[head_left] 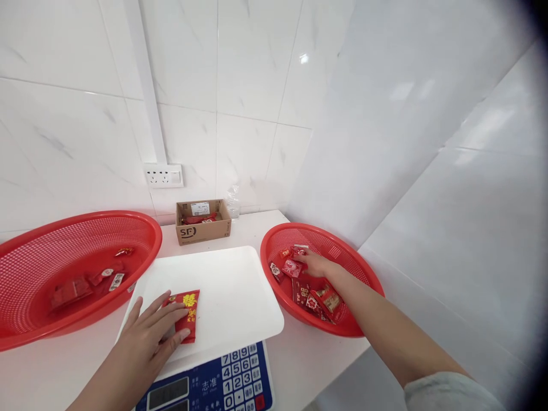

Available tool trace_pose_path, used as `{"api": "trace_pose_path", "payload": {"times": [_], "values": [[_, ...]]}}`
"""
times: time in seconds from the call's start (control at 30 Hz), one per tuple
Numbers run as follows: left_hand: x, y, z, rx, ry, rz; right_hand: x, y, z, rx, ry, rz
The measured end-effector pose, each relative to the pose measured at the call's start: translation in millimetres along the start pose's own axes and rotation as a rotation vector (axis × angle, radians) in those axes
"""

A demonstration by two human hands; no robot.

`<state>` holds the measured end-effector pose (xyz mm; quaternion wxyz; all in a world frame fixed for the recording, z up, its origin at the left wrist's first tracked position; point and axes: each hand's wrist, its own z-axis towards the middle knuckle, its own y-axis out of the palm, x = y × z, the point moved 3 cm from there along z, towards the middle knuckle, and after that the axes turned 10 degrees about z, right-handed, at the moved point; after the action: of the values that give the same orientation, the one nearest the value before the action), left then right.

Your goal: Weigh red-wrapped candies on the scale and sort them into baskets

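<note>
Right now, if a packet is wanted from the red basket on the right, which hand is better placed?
The right hand seems better placed: it is inside that red basket, close to the loose packets. The left hand lies over a red packet on the white tray, outside the basket.

Cardboard box [204, 230] stood open-topped on white table [252, 229], near back wall [252, 74]; dark SF lettering marked front, white label [200, 209] showed on inner side. Clear plastic item [233, 201] sat just beside box's right end. Outlet [163, 176] was fixed above, white trunking [146, 80] rising from it. Glossy side wall [454, 228] stood at right.
</note>
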<state>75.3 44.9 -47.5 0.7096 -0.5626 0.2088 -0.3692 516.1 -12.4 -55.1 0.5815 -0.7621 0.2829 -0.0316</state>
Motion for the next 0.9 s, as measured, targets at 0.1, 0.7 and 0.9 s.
{"api": "trace_pose_path", "payload": {"times": [0.1,0.7,0.9], "values": [[-1.2,1.0,-4.3,0.041,-0.009,-0.024,0.4,7.9,4.3,-0.084,0.026,-0.009],[3.7,-9.5,-10.1,0.165,0.018,-0.092,10.4,0.1,-11.6,0.02,0.07,0.046],[5.6,-12.8,-12.8,0.211,0.042,-0.076,10.9,17.4,-6.4,-0.015,0.077,0.064]]}}
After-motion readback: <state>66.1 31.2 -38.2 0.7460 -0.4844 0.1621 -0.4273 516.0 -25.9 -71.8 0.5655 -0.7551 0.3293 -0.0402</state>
